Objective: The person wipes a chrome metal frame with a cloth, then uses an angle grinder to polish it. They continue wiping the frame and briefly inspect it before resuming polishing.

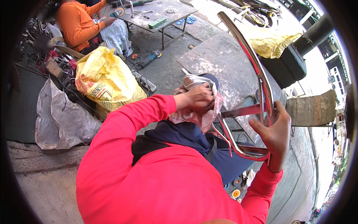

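Observation:
My left hand is closed in a fist on a pale pink and white cloth, bunched over part of a shiny chrome tube frame. The frame bends in a loop across my lap, and one long curved tube rises toward the far side. My right hand grips the frame at its right side, thumb apart and fingers wrapped partly behind the tube. The cloth hides the metal under my left hand.
A worn work table stands ahead. To the left are a yellow sack and a white sack. An angle grinder lies on the floor. A person in orange works at another table. Round discs lie below me.

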### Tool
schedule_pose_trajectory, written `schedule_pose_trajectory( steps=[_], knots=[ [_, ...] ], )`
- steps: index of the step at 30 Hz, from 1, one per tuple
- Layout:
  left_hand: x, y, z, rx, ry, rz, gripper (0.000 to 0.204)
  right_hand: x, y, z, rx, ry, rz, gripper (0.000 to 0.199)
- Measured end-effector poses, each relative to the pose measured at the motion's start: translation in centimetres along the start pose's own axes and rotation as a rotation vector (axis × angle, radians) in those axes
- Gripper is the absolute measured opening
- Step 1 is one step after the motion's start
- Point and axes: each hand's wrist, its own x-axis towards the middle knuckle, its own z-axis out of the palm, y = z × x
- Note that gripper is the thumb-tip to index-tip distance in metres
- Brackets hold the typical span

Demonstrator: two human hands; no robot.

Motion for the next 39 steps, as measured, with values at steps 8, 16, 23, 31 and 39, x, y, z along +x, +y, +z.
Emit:
schedule_pose_trajectory(
  steps=[8,16,23,31,39],
  knots=[
    [-1.6,-5.5,-3.1,0.22,0.081,-0.04,0.013,-1.9,1.6,-1.4,0.007,-0.044,0.075,0.036],
    [-2.2,-12.0,-8.4,-0.233,0.428,-1.095,0.023,-2.4,1.6,-2.4,0.331,0.094,0.099,0.036],
    [1.5,-6.1,-16.6,-0.994,0.981,-0.516,0.031,1.2,1.4,-0.3,-0.055,0.047,0.156,0.046],
    [10.9,3.7,-17.5,0.106,0.027,0.112,0.033,2.9,-0.4,3.5,-0.061,-0.069,-0.17,0.049],
    [8.4,-3.1,-18.8,0.241,0.124,0.106,0.04,2.1,0.1,4.0,-0.132,-0.147,-0.088,0.046]
  ],
)
